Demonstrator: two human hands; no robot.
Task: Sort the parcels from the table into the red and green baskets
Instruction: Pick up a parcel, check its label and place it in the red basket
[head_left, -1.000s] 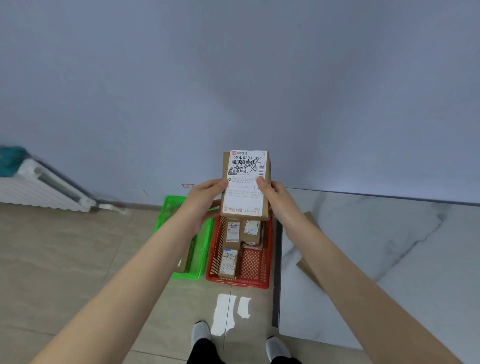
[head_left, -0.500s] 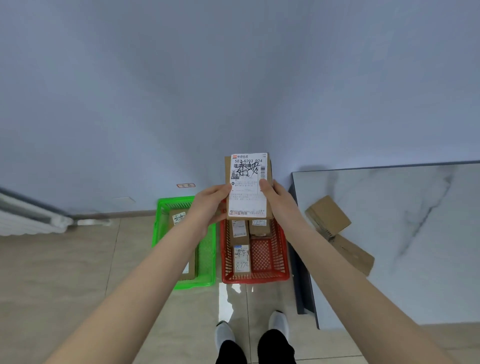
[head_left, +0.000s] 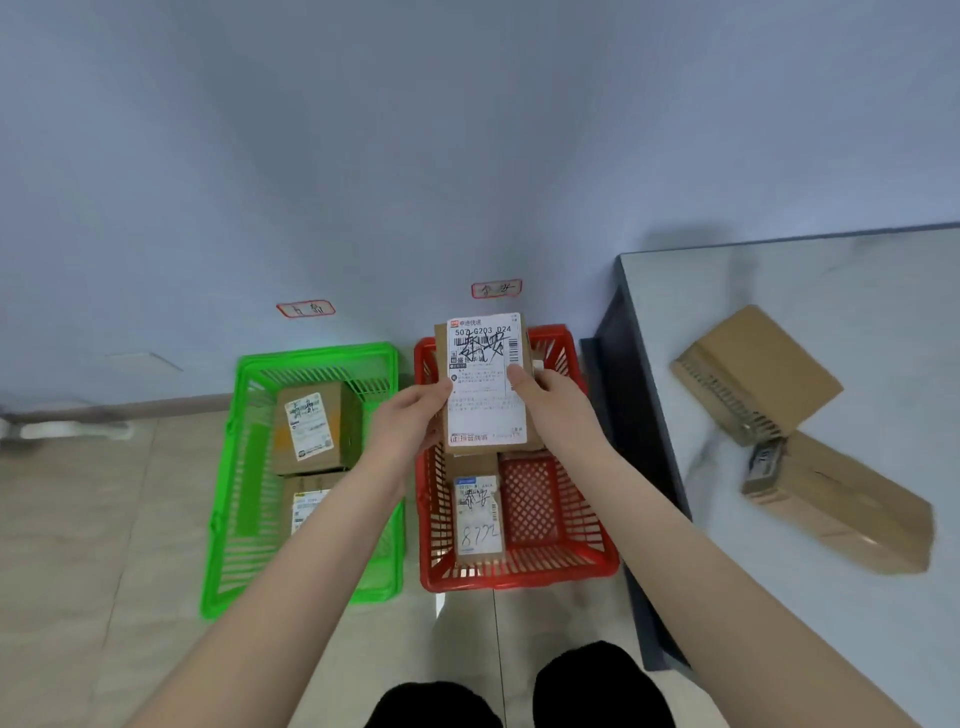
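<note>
— Position of the labelled parcel (head_left: 485, 384)?
— It was held above the red basket (head_left: 519, 578), pinched at its edges by the left hand (head_left: 410, 423) and right hand (head_left: 553, 410), thumbs laid on the label.

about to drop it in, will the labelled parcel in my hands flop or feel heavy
Probably stiff: the labelled parcel shows straight edges though the left hand and right hand pinch only its sides. Likely light, since thumbs and fingers alone hold it up.
</note>
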